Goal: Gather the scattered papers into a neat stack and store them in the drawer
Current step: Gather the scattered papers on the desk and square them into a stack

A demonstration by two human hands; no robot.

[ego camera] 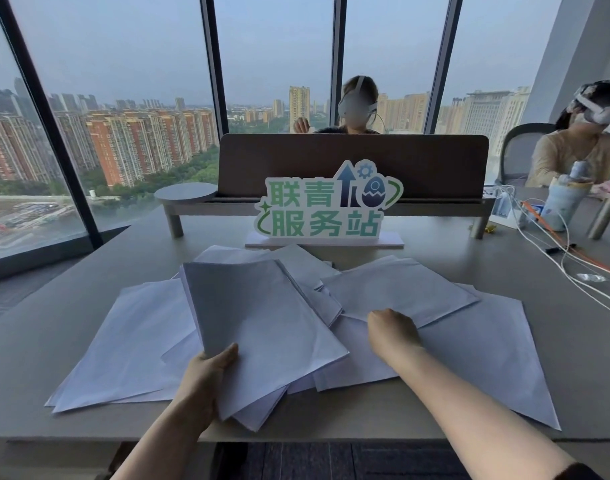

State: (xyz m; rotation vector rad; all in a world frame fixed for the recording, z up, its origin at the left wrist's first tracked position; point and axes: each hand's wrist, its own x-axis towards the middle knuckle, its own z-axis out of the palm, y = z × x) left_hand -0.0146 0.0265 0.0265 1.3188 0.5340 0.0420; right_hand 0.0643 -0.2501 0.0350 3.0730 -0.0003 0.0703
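Several white paper sheets lie scattered and overlapping on the grey desk. My left hand grips the near edge of a gathered bundle of sheets, thumb on top, and holds it tilted above the loose ones. My right hand rests with curled fingers on the near edge of a sheet to the right; whether it pinches the sheet is hidden. No drawer is in view.
A green-lettered sign stands behind the papers, before a brown divider on a low shelf. White and orange cables and a bottle lie at the right. Two people with headsets sit beyond. The desk's front edge is near me.
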